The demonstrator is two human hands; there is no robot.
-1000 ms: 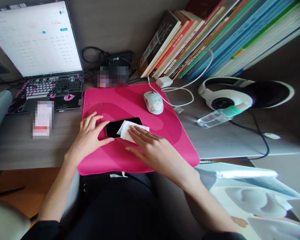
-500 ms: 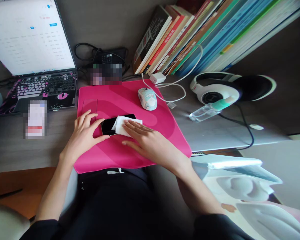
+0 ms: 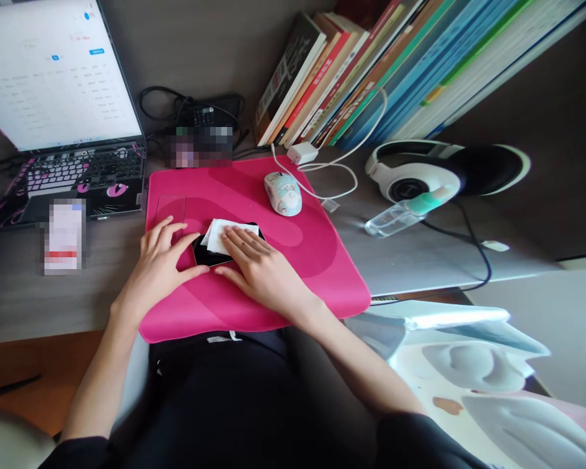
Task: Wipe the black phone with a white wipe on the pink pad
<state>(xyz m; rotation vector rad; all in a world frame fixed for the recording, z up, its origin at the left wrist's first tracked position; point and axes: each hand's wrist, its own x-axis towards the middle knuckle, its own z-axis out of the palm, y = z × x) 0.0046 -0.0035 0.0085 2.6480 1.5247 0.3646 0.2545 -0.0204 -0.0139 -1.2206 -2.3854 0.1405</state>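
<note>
Head view: a black phone (image 3: pixel 202 252) lies flat on a pink mat (image 3: pixel 317 260), its dark glass upward, with a folded white cloth (image 3: pixel 217 236) covering much of its middle. The right hand (image 3: pixel 258 260) lies over the cloth, fingers extended and close together, pressing it from above rather than pinching it; spread flat like this, they likely share the pressure evenly over the glass. The left hand (image 3: pixel 159 264) is at the phone's left end with thumb and index finger wide apart, one by each corner, an arrangement that would brace the phone against sliding (how firmly they bear on it, I cannot tell). Beneath the left hand's other fingers is the near part of a clear rectangular sheet (image 3: pixel 172 207). Farther up the mat sits a patterned mouse (image 3: pixel 283 194), apart from both hands, and beyond it a white charger (image 3: pixel 303 153) with its looped cable. Around the mat, the surface (image 3: pixel 102 286) carries a laptop (image 3: pixel 68 78) at left, leaning books (image 3: pixel 317 85) at the back, and a headset (image 3: pixel 410 181) at right with a clear bottle (image 3: pixel 390 220) tilted beside it
</note>
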